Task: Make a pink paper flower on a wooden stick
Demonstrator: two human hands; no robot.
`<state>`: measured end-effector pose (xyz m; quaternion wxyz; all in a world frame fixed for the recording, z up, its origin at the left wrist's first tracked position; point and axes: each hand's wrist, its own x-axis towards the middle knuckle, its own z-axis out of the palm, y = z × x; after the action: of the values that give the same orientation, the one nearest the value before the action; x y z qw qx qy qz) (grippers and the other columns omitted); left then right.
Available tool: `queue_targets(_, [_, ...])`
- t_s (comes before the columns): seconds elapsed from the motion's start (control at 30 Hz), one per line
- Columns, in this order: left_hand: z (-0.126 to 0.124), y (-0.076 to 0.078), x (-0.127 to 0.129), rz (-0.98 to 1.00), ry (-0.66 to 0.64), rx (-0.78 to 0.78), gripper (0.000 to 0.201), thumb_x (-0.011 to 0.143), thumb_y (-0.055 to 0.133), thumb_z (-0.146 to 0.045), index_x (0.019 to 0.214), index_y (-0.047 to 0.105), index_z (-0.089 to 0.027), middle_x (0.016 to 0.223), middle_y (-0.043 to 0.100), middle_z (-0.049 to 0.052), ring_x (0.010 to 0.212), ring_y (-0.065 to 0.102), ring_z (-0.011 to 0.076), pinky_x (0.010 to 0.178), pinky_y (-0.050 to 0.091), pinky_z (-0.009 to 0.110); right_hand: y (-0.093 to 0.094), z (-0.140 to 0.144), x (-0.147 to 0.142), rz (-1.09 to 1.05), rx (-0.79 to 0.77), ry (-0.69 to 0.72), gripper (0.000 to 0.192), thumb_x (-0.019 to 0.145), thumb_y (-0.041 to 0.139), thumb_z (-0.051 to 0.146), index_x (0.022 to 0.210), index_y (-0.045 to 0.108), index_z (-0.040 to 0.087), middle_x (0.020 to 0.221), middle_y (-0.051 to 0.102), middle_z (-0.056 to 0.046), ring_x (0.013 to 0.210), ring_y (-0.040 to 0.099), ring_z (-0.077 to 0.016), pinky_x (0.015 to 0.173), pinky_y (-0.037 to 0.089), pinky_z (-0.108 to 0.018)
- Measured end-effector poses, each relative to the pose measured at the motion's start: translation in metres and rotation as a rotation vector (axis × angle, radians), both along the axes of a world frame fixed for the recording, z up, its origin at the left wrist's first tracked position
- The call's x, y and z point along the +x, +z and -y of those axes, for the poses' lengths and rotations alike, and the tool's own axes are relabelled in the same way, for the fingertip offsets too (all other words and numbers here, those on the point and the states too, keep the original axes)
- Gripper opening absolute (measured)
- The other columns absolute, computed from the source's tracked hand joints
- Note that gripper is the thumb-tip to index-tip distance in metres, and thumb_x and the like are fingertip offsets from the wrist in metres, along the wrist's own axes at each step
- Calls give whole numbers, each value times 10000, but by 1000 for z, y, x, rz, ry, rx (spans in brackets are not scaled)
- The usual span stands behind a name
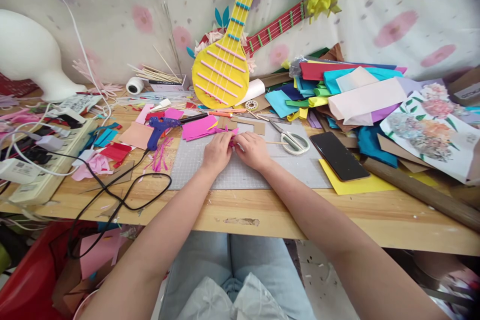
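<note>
On grey cutting mat (240, 172), near middle of wooden table (262, 212) — both hands close together, touching same small pink felt piece (233, 139). Left hand (216, 152) curled, fingers closed on left side of piece; right hand (252, 150) likewise curled, fingertips pinching right side. Piece mostly hidden betw. fingers, exact shape hard to tell.

Just behind hands: flat pink felt sheets (198, 127), a brown cardboard frame (243, 125). To left of mat, blue glue gun (161, 127) lying on its side, black cable (123, 195) running over table edge. Further left, white power strip (45, 170) w. plugs and white wires.

To right of hands, scissors (290, 139) w. white handles on mat, blades pointing away. Beside them black phone (339, 156), screen dark, resting partly on yellow sheet (352, 185). Behind phone — big heap of coloured felt (337, 90), also a paper w. printed flowers (427, 132).

At back, against flowered cloth, yellow toy guitar (223, 67) and a red one (277, 27), leaning.
</note>
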<state>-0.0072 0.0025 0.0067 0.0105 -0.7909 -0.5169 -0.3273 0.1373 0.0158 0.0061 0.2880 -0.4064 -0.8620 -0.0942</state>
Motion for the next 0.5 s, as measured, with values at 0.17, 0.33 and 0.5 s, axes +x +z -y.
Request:
queue_targets(0.17, [0,0,0,57,37,-43,375,733,490,-80,1089,508,-198,994,628,49,962,549,200,819,439,321,-1,-1,1,-4,-30,-24,154,822,412,165,831,565,180,759,612,-61,740,495,-183,681,321,-289])
queue_targets(0.33, [0,1,-1,91,38,-138,406,725,498,-85,1111,474,-208,1006,631,42,947,570,201,802,448,323,4,-1,4,-23,-116,-31,123,807,429,165,795,551,181,732,612,-51,712,510,-173,665,330,-275])
queue_targets(0.5, [0,1,-2,157,47,-170,391,710,513,-102,1082,465,-209,1071,604,62,1009,547,204,824,442,328,8,0,7,-78,-234,-63,86,770,463,171,804,539,191,730,606,-35,686,528,-164,640,341,-262])
